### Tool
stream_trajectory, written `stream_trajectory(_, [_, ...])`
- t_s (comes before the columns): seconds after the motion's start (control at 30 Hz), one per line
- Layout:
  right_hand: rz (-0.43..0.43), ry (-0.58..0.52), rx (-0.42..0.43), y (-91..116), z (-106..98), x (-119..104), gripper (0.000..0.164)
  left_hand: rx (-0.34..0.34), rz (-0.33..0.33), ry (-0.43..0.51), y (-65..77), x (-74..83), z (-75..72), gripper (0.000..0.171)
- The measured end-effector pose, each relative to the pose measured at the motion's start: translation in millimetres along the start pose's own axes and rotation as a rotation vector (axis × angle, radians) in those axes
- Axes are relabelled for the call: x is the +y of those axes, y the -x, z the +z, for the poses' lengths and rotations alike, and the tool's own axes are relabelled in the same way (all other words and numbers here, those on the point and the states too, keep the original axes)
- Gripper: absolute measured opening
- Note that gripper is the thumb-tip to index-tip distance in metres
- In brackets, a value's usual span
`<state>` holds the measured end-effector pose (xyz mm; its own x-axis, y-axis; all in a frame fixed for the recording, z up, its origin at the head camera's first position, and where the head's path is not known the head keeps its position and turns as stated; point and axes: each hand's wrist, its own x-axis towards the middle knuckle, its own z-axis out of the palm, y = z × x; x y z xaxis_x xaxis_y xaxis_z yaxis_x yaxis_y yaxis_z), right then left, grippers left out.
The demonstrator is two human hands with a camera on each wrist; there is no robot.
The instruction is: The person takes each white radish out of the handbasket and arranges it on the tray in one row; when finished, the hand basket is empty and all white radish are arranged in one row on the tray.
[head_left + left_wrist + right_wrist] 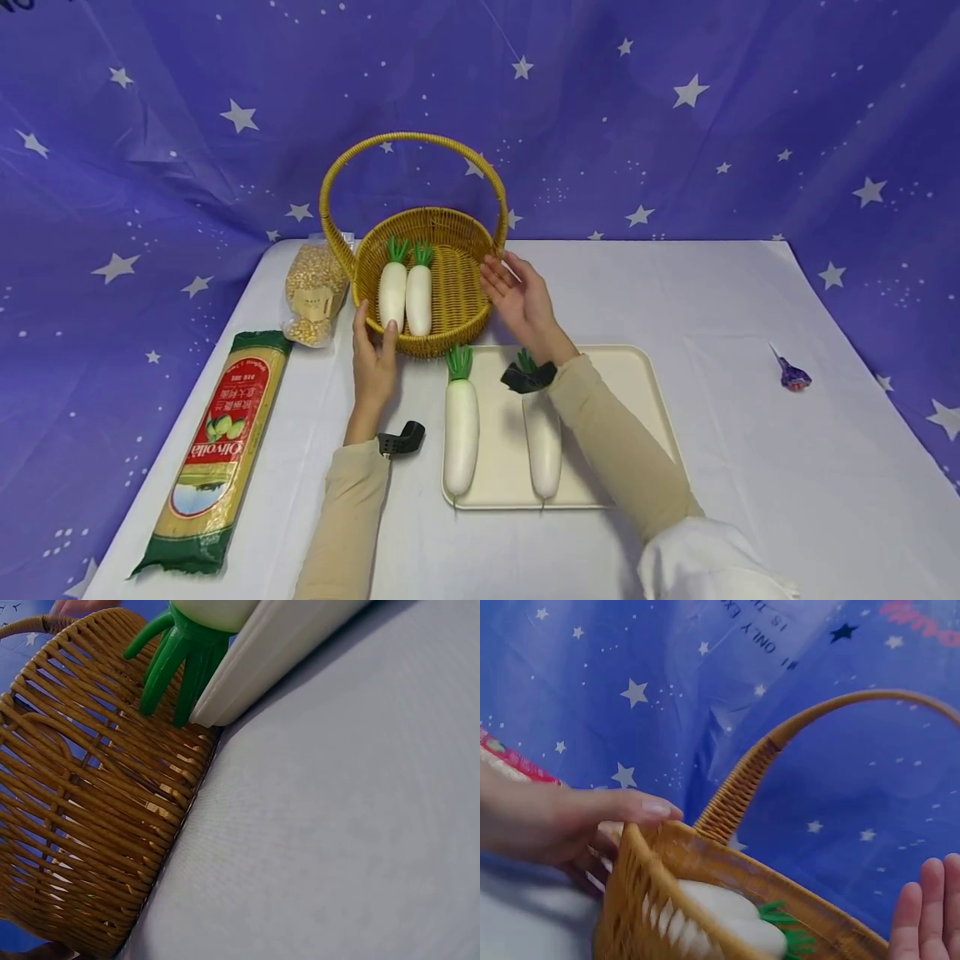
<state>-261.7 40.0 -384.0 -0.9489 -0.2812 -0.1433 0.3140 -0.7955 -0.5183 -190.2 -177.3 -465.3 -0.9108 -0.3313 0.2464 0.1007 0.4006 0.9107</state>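
A wicker basket with a tall arched handle stands at the back of the table, two white radishes with green tops side by side in it. My left hand holds the basket's front left rim; in the right wrist view its thumb lies over the rim, fingers outside. At the basket's right side my right hand has its fingers extended, palm toward the rim, nothing in it. Two longer white radishes lie on a cream tray: one at the left, another partly hidden by the right wrist.
A bag of corn kernels stands left of the basket. Nearer me on the left lies a pack of spaghetti. A small purple-wrapped lollipop is on the white tablecloth at right. A starry blue curtain hangs behind.
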Motion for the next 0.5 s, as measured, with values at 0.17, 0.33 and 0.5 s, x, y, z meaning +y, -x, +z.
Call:
stream_trajectory(0.17, [-0.028, 0.105, -0.026, -31.3, 25.8, 29.3, 0.034, -0.003, -0.006, 0.028, -0.1, 0.0, -1.0, 0.059])
stream_trajectory(0.33, [-0.054, 0.265, -0.033, -46.4, 36.1, 44.0, 0.039, -0.003, 0.007, 0.033, -1.4, -0.1, 0.2, 0.060])
stream_trajectory(0.5, [-0.100, 0.432, 0.020, -51.9, 34.8, 52.3, 0.033, -0.004, 0.009, 0.029, -2.2, -1.9, 0.6, 0.058])
